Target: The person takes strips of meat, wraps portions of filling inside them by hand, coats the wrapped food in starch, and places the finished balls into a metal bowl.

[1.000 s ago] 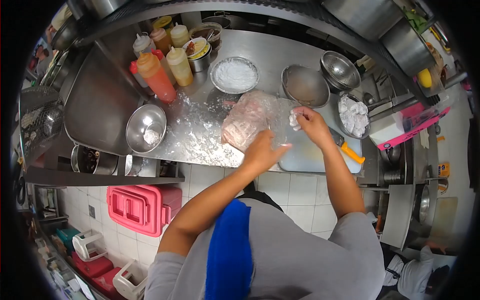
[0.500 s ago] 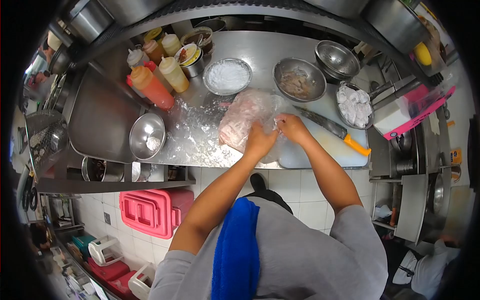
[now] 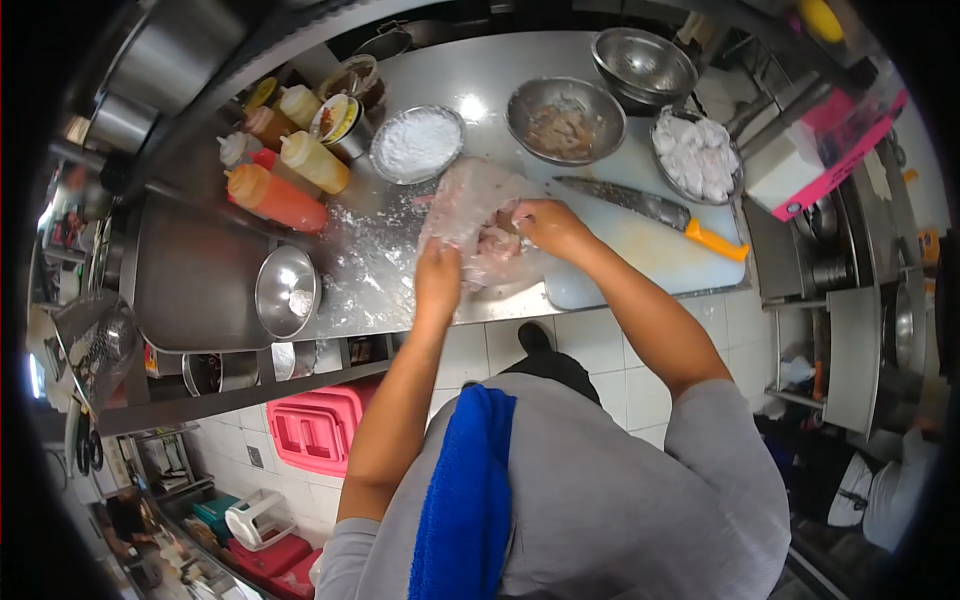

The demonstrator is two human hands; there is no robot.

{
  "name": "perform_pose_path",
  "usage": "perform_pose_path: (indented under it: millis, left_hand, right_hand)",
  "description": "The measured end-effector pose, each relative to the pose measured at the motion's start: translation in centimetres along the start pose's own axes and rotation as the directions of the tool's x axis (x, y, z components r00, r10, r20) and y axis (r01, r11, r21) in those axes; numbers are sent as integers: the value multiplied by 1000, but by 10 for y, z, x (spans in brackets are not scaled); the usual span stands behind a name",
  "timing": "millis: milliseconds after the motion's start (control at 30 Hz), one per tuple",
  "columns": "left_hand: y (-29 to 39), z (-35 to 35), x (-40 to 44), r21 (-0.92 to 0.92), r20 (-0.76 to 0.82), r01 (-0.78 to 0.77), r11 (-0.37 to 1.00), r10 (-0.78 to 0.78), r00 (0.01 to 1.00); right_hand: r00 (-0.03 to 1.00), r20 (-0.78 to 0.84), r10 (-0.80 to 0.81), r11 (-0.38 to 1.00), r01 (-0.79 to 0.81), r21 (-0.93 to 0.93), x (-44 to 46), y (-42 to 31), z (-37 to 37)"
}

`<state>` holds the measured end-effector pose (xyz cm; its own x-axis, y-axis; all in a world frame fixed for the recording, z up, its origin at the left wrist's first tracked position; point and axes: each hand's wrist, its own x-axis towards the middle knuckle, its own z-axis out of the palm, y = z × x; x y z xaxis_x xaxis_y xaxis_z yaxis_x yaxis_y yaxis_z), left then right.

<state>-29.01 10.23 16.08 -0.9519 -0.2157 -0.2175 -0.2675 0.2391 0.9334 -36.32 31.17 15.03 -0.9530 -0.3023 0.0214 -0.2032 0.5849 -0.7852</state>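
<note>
A clear plastic bag (image 3: 462,198) of pale raw meat lies on the steel counter, its mouth spread toward me. My left hand (image 3: 438,282) is closed on the bag's left edge. On the other side, my right hand (image 3: 553,228) pinches the right edge of the opening. Pink meat pieces (image 3: 499,243) show between the hands. Just right of the bag is a white cutting board (image 3: 625,262), with an orange-handled knife (image 3: 645,205) lying across it. Behind the bag stand a bowl of white powder (image 3: 418,143) and a steel bowl with wet, pale pieces (image 3: 566,122).
Squeeze bottles (image 3: 275,198) crowd the back left. A small steel bowl (image 3: 287,292) is at the left edge beside a sink-like basin (image 3: 195,270). White-coated pieces fill a bowl (image 3: 697,160) at the right. Spilled powder marks the counter. A pink lidded box (image 3: 310,430) stands below.
My hands have moved apart, the left one to the left along the bag. The bag's mouth has opened, exposing meat. The whole view has shifted and tilted slightly.
</note>
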Motion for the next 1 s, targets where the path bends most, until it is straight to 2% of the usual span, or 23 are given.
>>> perform_pose_path:
  millis: [67,100,133,167,200,267,300,367,500,700,767,800,867,900,967,1000]
  left_hand:
    - [14,-11,-3,9,5,-13,1000,13,1000]
    - [19,-13,-4,5,-7,-36,999,36,999]
    - [26,-14,-8,7,-9,-36,999,36,999]
    - [32,-15,-13,114,-25,-115,987,118,993]
    - [34,-16,-17,222,-31,-191,956,203,979]
    - [23,-18,-22,222,-1,-178,959,183,983]
    - [19,-19,-25,218,27,-162,962,160,987]
    - [13,-19,-28,216,12,-154,964,155,988]
    - [10,-16,-28,170,-12,-111,979,115,993]
    - [8,-18,-24,154,-14,-120,981,124,992]
    - [5,-17,-22,136,-29,-100,986,105,994]
    - [4,-16,-22,123,-33,-110,986,115,993]
    - [4,-16,-20,105,-45,-122,987,128,991]
    - [4,-17,-20,91,-44,-130,987,134,990]
    - [2,-16,-19,71,-47,-137,988,141,989]
    - [2,-16,-18,74,-33,-147,986,150,988]
  right_hand:
    - [984,166,-69,994,83,-76,4,-4,6]
    - [984,168,-68,994,81,-72,6,-3,14]
    - [980,179,-85,975,118,-186,9,-1,23]
    - [976,192,-100,942,155,-297,12,1,31]
    - [976,190,-102,943,156,-294,11,-5,35]
    - [983,176,57,913,20,-408,6,-16,42]
    - [983,178,54,914,23,-404,8,-16,44]
    - [963,223,151,846,-9,-533,12,-17,49]
    - [956,219,196,842,-50,-537,17,-18,54]
    - [976,206,69,850,51,-524,18,-7,67]
    - [996,-14,-92,874,74,-481,13,6,77]
    - [995,-11,-99,871,81,-484,12,-1,68]
    - [957,255,136,965,-69,-254,10,-27,36]
    - [958,258,129,964,-60,-261,11,-29,26]
    - [925,358,129,991,-127,-30,11,-28,8]
    - [925,357,128,992,-123,-36,11,-30,0]
